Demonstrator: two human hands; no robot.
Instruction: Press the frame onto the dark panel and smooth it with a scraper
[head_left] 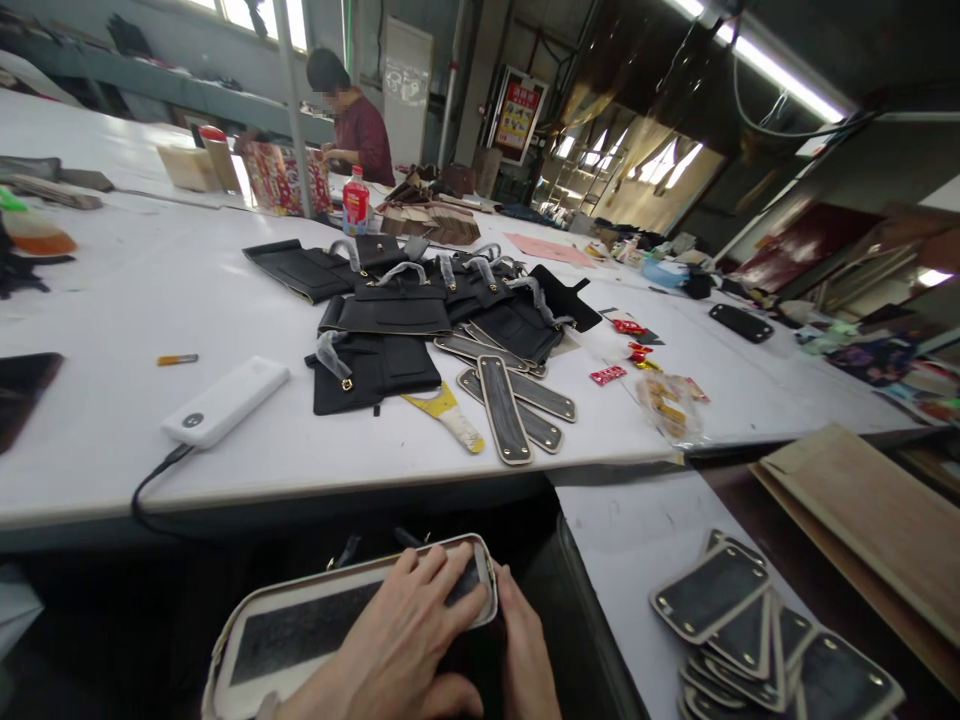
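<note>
A handbag point(247, 620) lies below the table's front edge, its long rounded base facing up, with cream lining and a dark grey strip. My left hand point(409, 635) rests on that base near its right end, fingers stretched flat and pressing on the dark strip. Around the base's right rim, my right hand point(525, 645) grips the edge from outside; some of its fingers are hidden beneath. Small metal fittings show at the far side of the bag. Its lower body is lost in dark shadow.
On the white table point(247, 470) lie several black bag pieces point(390, 310), base panels point(504, 410), a yellow-and-white scraper point(450, 415) and a white power bank point(225, 402). More panels point(712, 590) are piled at lower right beside a cardboard sheet point(870, 530). A person point(364, 130) works at the back.
</note>
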